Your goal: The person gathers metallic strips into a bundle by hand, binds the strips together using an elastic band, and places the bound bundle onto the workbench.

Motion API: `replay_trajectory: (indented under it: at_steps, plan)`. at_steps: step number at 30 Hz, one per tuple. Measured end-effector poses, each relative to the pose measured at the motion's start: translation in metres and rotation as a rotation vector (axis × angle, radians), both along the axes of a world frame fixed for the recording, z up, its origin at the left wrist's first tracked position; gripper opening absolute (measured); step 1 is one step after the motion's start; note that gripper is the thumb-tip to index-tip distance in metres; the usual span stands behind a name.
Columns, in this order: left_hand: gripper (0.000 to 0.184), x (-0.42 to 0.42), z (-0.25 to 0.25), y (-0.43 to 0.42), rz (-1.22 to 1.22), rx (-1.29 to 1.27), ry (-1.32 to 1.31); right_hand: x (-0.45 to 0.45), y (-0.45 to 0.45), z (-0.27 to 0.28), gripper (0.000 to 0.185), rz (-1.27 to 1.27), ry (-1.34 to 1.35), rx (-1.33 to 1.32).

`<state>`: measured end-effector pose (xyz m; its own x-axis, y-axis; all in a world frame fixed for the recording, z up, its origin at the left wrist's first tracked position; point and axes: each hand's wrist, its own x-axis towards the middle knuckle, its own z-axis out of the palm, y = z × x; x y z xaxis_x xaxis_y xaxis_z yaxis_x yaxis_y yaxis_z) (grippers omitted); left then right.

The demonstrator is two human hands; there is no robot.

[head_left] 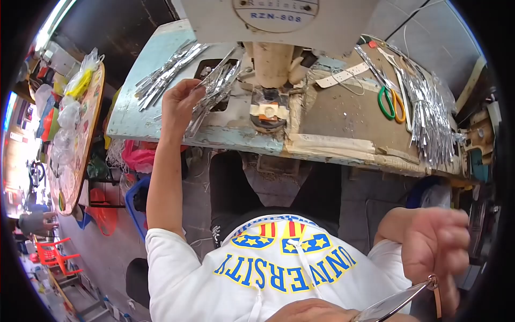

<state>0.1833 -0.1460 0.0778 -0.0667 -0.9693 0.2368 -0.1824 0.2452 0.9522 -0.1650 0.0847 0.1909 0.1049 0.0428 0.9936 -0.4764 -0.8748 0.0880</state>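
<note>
My left hand [182,102] is over the left part of the worktable [126,115], thumb and fingers pinched on a thin silver strip that slants up and away. Beneath and beside it lies a loose pile of silver strips [214,88], partly over a dark opening in the table. Another silver bundle [166,72] rests farther left. My right hand [437,244] is raised at the lower right, close to the glasses [397,301]; its fingers look bent but are smeared by motion. The machine head [273,61] stands above a small plate with tape [269,111].
Green-and-orange scissors [391,104], a pale perforated strip [343,75] and a large silver bundle [429,118] lie on the right side. At far left are a table with plastic bags [94,107] and a red stool [59,255]. A blue bin [138,206] stands below.
</note>
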Motion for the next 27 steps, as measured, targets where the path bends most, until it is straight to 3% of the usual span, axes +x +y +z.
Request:
replay_trajectory:
  at_steps: [2, 4, 6, 11, 13, 14, 17, 20, 24, 27]
  plan:
    - [0.017, 0.000, 0.002, 0.000, -0.032, -0.018, 0.058, 0.021, -0.010, 0.006, 0.046, 0.159, 0.095, 0.399]
    - [0.019, 0.002, 0.004, -0.001, -0.037, 0.012, 0.009, 0.040, -0.035, 0.018, 0.068, 0.344, 0.188, 0.552]
    - [0.022, 0.003, 0.009, 0.001, -0.044, 0.022, -0.039, 0.057, -0.044, 0.011, 0.064, 0.450, 0.071, 0.450]
    - [0.023, 0.010, 0.023, 0.006, -0.018, 0.022, -0.135, 0.069, -0.048, 0.028, 0.039, 0.670, 0.088, 0.543]
    - [0.023, 0.018, 0.023, 0.006, -0.012, 0.040, -0.169, 0.079, -0.048, 0.027, 0.035, 0.791, -0.016, 0.575]
    - [0.024, 0.021, 0.024, 0.006, -0.016, 0.037, -0.186, 0.090, -0.050, 0.022, 0.033, 0.851, -0.174, 0.467]
    - [0.025, 0.028, 0.025, 0.008, -0.033, 0.052, -0.223, 0.085, -0.052, 0.032, 0.029, 1.025, -0.077, 0.477]
    - [0.024, 0.031, 0.028, 0.012, -0.043, 0.071, -0.219, 0.090, -0.046, 0.032, 0.019, 0.928, -0.205, 0.382]
    - [0.016, 0.037, 0.037, 0.028, -0.088, 0.075, -0.222, 0.085, -0.045, 0.033, 0.018, 0.953, -0.106, 0.302]
    - [0.015, 0.051, 0.034, 0.040, -0.119, 0.106, -0.229, 0.088, -0.046, 0.036, 0.022, 0.835, 0.069, 0.484]
